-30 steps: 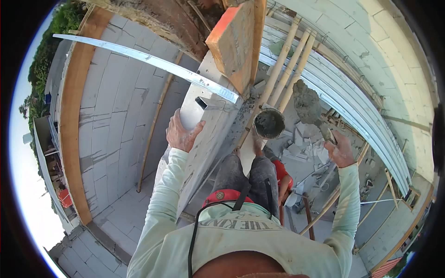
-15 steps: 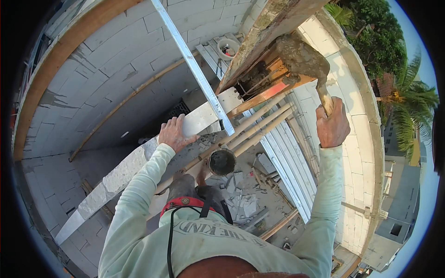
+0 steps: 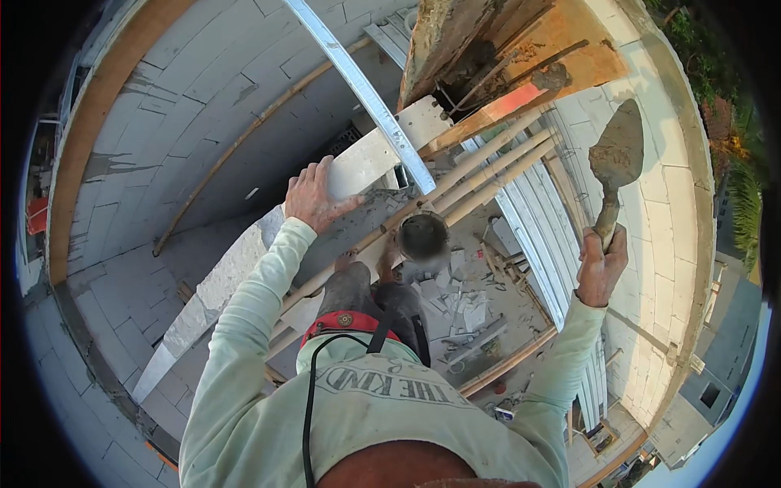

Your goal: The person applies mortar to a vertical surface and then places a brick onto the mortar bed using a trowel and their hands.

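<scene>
My right hand (image 3: pixel 602 267) grips the handle of a pointed trowel (image 3: pixel 618 150) held up at the right, its blade smeared with a thin film of mortar. To its left, a wooden formwork box (image 3: pixel 598 57) has steel bars inside and a dab of wet mortar (image 3: pixel 551 77) on its near board. My left hand (image 3: pixel 317 198) lies on the top of a pale block wall (image 3: pixel 362 163), fingers and thumb apart, holding nothing. Below, between the wall and the bamboo poles, a round bucket (image 3: pixel 423 236) holds grey mortar.
A metal channel (image 3: pixel 358 85) crosses the wall top in front of my left hand. Bamboo poles (image 3: pixel 496 175) and long metal sheets (image 3: pixel 533 244) run beside the bucket. Broken block pieces (image 3: pixel 468 309) litter the floor below. A curved block wall (image 3: pixel 651 268) rises at the right.
The trowel carried a heap of mortar over the formwork; now its blade is nearly bare and turned upright, away to the right. My left hand stays on the wall while the view has shifted.
</scene>
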The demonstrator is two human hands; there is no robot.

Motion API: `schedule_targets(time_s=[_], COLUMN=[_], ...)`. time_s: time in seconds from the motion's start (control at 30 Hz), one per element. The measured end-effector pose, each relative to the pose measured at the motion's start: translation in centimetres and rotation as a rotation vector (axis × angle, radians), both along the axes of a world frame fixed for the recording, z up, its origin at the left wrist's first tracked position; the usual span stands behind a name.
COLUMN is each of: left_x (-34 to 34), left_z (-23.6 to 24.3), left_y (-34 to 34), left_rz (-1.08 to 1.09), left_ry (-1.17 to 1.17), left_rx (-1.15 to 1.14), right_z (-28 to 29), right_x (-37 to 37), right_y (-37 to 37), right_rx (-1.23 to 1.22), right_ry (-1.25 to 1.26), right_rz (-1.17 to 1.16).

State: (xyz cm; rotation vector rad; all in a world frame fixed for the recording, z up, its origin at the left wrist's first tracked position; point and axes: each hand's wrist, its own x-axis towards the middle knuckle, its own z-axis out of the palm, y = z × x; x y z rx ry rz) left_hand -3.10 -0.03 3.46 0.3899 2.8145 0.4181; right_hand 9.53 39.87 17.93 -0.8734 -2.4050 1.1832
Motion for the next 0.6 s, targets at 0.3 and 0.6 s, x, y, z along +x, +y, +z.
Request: schedule_targets(time_s=[0.3, 0.6], left_x=[-0.3, 1.1], left_z=[-2.5, -2.5], left_y=[0.8, -0.4], left_rz=[0.008, 0.149], left_ry=[0.128, 0.072], left_rx=[0.088, 0.203], right_z=[-28.3, -54.5], right_x=[13.2, 15.8], right_y=[1.6, -2.0], right_rx=[0.089, 0.088], right_ry=[-0.501, -1.134], right_rz=[-0.026, 0.285])
